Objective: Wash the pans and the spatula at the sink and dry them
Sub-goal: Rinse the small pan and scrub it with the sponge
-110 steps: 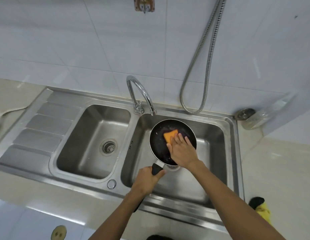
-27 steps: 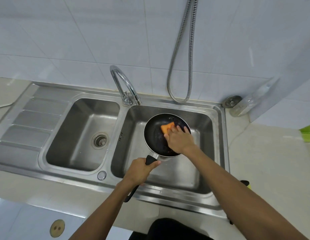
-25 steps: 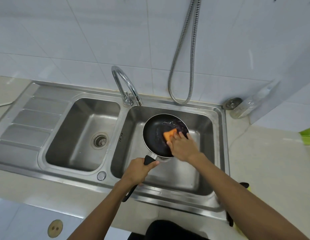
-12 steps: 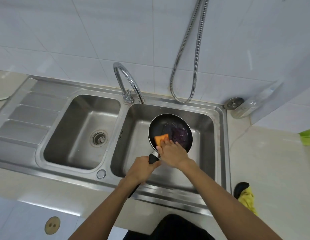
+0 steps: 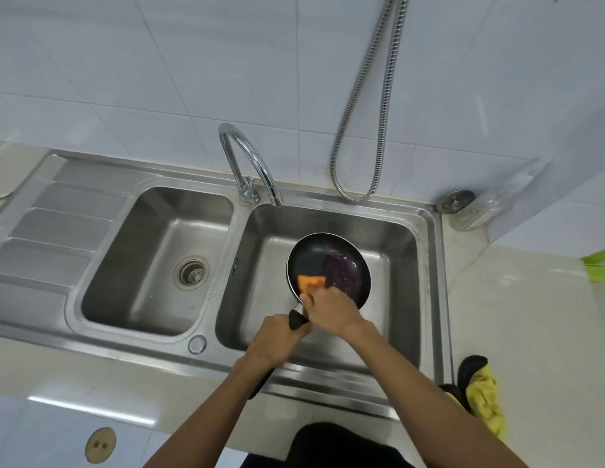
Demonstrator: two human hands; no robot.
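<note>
Sponge (image 5: 311,282) has slid to the near rim of the pan (image 5: 328,258), held under the right hand (image 5: 328,307) fingers. The left hand (image 5: 277,337) fingers grip the handle (image 5: 296,320); scrubbing seems unfinished.

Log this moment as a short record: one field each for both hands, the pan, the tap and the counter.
left hand: grips the black handle of the round black frying pan
right hand: holds a rectangular orange sponge against the pan's near inner edge
pan: within the right basin of the stainless steel double sink; purplish patch on its inside
tap: curved chrome tap, spout over the right basin; no water stream visible
counter: crumpled yellow and black cloth right of the sink
</note>
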